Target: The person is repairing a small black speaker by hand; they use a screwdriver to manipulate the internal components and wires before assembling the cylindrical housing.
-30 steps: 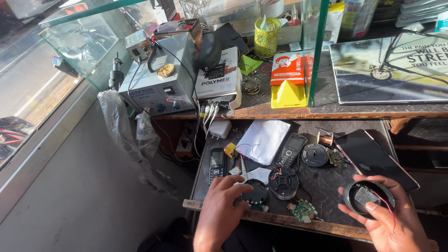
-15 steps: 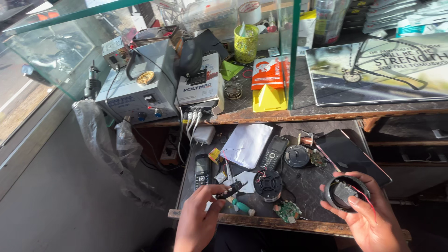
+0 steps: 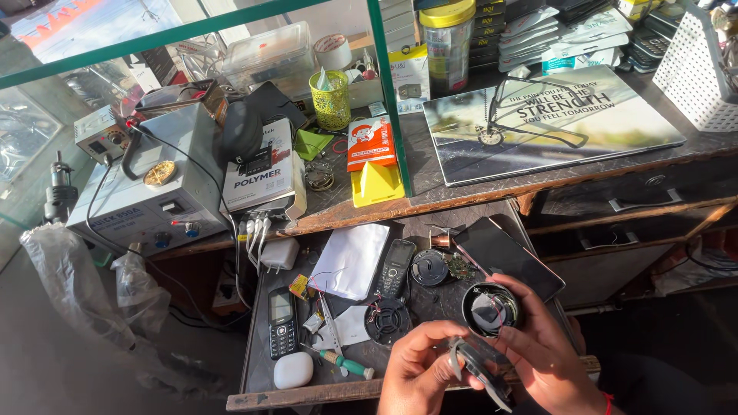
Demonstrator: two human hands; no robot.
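My right hand (image 3: 547,355) holds a round black speaker housing (image 3: 490,309) with thin wires inside, above the pulled-out drawer's front right. My left hand (image 3: 419,374) grips a flat dark ring-shaped part (image 3: 478,367) and holds it against the right hand, just below the housing. Another round black speaker part (image 3: 387,320) lies on the drawer just left of my hands. A small green circuit board (image 3: 460,266) sits beside a round black disc (image 3: 428,267) further back.
In the drawer (image 3: 265,400) lie two black keypad phones (image 3: 282,323) (image 3: 396,267), a white pad (image 3: 350,261), a smartphone (image 3: 508,258), a green-handled screwdriver (image 3: 346,363) and a white case (image 3: 293,370). Above it, the wooden counter (image 3: 461,196) holds a grey power supply (image 3: 151,198), boxes and a printed mat (image 3: 546,121).
My left hand has left the drawer surface and picked up the ring-shaped part. Both hands have come together at the drawer's front right. The camera has tilted upward.
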